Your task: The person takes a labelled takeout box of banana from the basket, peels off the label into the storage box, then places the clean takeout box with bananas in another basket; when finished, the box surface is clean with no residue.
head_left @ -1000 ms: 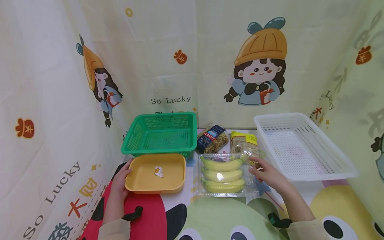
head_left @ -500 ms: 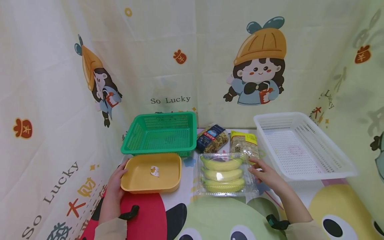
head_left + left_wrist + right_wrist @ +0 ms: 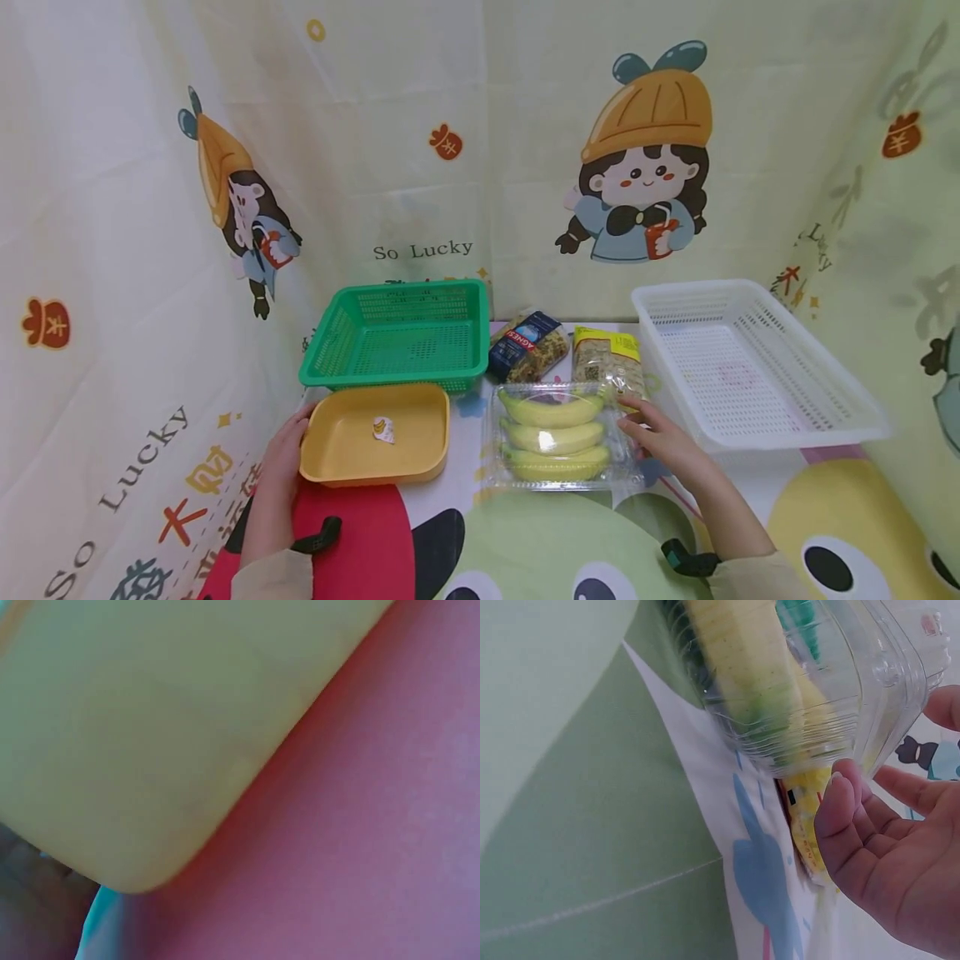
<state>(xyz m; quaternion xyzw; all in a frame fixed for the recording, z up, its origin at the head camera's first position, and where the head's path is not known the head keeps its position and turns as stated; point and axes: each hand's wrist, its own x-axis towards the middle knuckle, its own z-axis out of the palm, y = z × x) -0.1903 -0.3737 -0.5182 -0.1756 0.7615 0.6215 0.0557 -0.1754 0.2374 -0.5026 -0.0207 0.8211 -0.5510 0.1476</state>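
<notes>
At the left, a yellow rectangular tub (image 3: 408, 473) with a small banana sticker stands in front of a green basket. My left hand (image 3: 279, 454) rests along the tub's left side in the head view. In the left wrist view the tub's wall (image 3: 150, 750) covers most of that hand's fingers. A clear plastic clamshell (image 3: 491, 467) with three bananas (image 3: 555, 439) lies in the middle. My right hand (image 3: 671, 446) has thumb and index finger right at the clamshell's right edge. In the right wrist view its other fingers (image 3: 838, 806) are loosely bent, holding nothing.
A green perforated basket (image 3: 405, 385) stands behind the tub. Behind the clamshell lie a dark-blue labelled pasta bag (image 3: 528, 346) and a yellow-topped bag (image 3: 606, 354). A white perforated basket (image 3: 810, 437) stands at the right. A printed curtain (image 3: 480, 150) encloses the back and sides.
The yellow tub has slid a little left with my left hand, away from the clamshell, and then stays put. My right hand's thumb and index finger have come slightly closer to the clamshell's edge.
</notes>
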